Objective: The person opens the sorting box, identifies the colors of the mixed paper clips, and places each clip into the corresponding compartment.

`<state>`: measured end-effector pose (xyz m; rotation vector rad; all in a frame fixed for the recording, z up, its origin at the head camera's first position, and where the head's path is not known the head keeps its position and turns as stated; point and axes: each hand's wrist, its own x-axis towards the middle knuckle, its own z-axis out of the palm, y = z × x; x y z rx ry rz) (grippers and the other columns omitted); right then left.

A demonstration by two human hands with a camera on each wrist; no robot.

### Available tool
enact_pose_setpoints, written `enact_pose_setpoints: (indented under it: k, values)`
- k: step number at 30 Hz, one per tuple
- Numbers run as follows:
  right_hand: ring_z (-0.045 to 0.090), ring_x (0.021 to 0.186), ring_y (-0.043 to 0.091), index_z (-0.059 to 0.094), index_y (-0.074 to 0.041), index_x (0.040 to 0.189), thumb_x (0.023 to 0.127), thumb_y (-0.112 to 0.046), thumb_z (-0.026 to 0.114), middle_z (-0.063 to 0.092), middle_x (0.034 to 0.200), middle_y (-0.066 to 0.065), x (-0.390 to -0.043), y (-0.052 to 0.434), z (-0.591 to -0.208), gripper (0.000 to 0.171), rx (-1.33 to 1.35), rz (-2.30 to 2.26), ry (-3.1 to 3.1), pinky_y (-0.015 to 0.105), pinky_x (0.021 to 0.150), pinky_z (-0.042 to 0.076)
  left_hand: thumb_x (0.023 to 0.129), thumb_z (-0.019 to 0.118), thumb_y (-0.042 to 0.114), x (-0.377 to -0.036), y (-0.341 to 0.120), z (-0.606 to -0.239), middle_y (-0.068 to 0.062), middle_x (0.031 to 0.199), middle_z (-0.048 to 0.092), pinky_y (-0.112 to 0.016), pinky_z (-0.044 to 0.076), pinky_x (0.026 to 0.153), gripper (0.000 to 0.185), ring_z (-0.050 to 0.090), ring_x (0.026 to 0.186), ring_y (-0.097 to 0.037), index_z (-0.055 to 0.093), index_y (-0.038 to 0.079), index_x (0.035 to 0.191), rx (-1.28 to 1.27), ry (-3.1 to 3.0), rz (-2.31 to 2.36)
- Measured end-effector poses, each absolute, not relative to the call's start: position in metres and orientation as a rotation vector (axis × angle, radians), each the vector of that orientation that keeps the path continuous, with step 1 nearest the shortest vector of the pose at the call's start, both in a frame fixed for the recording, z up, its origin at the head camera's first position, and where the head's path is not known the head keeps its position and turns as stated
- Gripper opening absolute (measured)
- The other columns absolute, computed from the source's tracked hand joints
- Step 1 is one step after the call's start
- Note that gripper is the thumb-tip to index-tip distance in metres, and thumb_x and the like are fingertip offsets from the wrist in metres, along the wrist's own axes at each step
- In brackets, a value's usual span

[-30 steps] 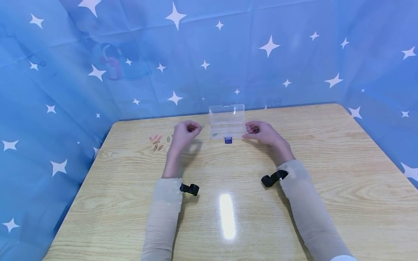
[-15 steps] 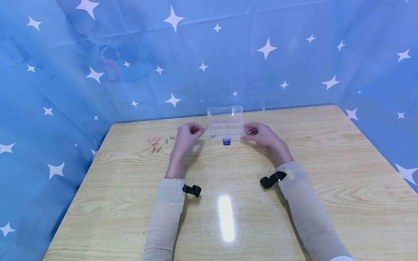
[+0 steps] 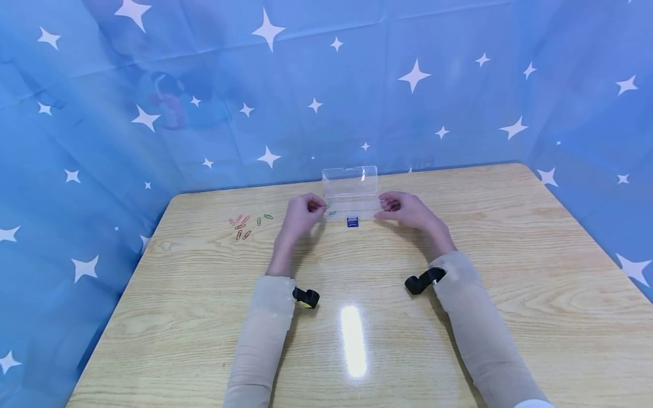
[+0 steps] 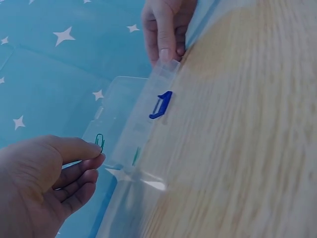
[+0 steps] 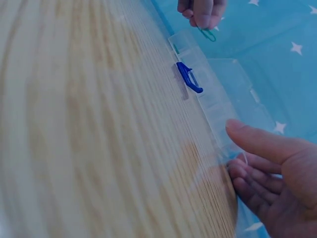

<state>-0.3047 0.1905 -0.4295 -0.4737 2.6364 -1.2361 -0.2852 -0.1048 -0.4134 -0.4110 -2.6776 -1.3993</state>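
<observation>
Green paper clip [image 4: 100, 143]: pinched upright between thumb and fingertips, in the air at the left end of the clear box [image 3: 357, 204].
Left hand [image 3: 302, 214]: thumb and forefinger close together on the clip, the other fingers curled beneath.
Right hand [image 3: 403, 208]: holds the right end of the box, thumb at the front corner, curled fingers on the end wall.
Raised lid [image 3: 349, 181]: tilted up along the box's back edge, clear like the rest.
Blue latch [image 3: 352, 222]: at the middle of the box's front edge, over the wood.
Clip inside the box [image 3: 332, 213]: green, lying at the left end, near the pinched one.
Loose green clips [image 3: 268, 216]: two on the table [image 3: 382, 345], left of the left hand, just beside each other.
Pink clips [image 3: 238, 219]: three in a cluster, farther left.
Red-brown clips [image 3: 240, 226]: three, just in front of the pink ones.
Sleeves [image 3: 474, 317]: light beige on both arms, each with a black wrist camera [image 3: 425, 280].
Backdrop [image 3: 357, 68]: blue cloth with white stars, behind the table.
</observation>
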Motion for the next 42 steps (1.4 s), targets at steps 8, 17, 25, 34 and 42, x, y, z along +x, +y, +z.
enact_pose_setpoints:
  k: [8, 17, 25, 34, 42]
  values:
    - [0.057, 0.113, 0.031, 0.048, 0.004, 0.144, 0.092, -0.025, 0.076, 0.061, 0.122, 0.018, -0.306, 0.191, -0.431, 0.066, -0.488, -1.225, 2.638, 0.045, 0.103, 0.045, 0.093, 0.067, -0.001, -0.287, -0.098, -0.415, -0.014, 0.094, 0.069, -0.03, 0.055, 0.078, 0.008, 0.063, 0.086, -0.024, 0.071, -0.003, 0.1, -0.422, -2.701, -1.405]
    - [0.057, 0.113, 0.031, 0.048, 0.004, 0.145, 0.092, -0.026, 0.076, 0.061, 0.122, 0.018, -0.306, 0.189, -0.429, 0.067, -0.494, -1.225, 2.634, 0.046, 0.104, 0.045, 0.095, 0.065, 0.0, -0.289, -0.097, -0.419, -0.013, 0.094, 0.069, -0.03, 0.054, 0.079, 0.008, 0.064, 0.087, -0.024, 0.071, -0.003, 0.1, -0.455, -2.735, -1.343]
    - [0.057, 0.113, 0.031, 0.048, 0.005, 0.144, 0.092, -0.026, 0.076, 0.061, 0.122, 0.018, -0.306, 0.19, -0.429, 0.067, -0.48, -1.227, 2.631, 0.045, 0.104, 0.045, 0.095, 0.065, 0.0, -0.287, -0.097, -0.417, -0.015, 0.096, 0.07, -0.032, 0.055, 0.08, 0.009, 0.065, 0.088, -0.026, 0.071, -0.004, 0.101, -0.476, -2.737, -1.348]
    - [0.056, 0.116, 0.032, 0.046, 0.004, 0.146, 0.093, -0.029, 0.075, 0.06, 0.126, 0.019, -0.305, 0.19, -0.43, 0.069, -0.479, -1.193, 2.641, 0.047, 0.105, 0.045, 0.094, 0.066, 0.001, -0.286, -0.103, -0.419, -0.014, 0.097, 0.069, -0.031, 0.055, 0.081, 0.011, 0.064, 0.089, -0.024, 0.07, -0.003, 0.103, -0.492, -2.719, -1.37]
    - [0.056, 0.115, 0.032, 0.045, 0.003, 0.147, 0.092, -0.03, 0.076, 0.06, 0.125, 0.018, -0.308, 0.19, -0.43, 0.071, -0.474, -1.182, 2.638, 0.046, 0.104, 0.046, 0.094, 0.067, 0.001, -0.284, -0.114, -0.418, -0.013, 0.098, 0.069, -0.032, 0.054, 0.082, 0.012, 0.064, 0.09, -0.024, 0.07, -0.003, 0.104, -0.449, -2.728, -1.359]
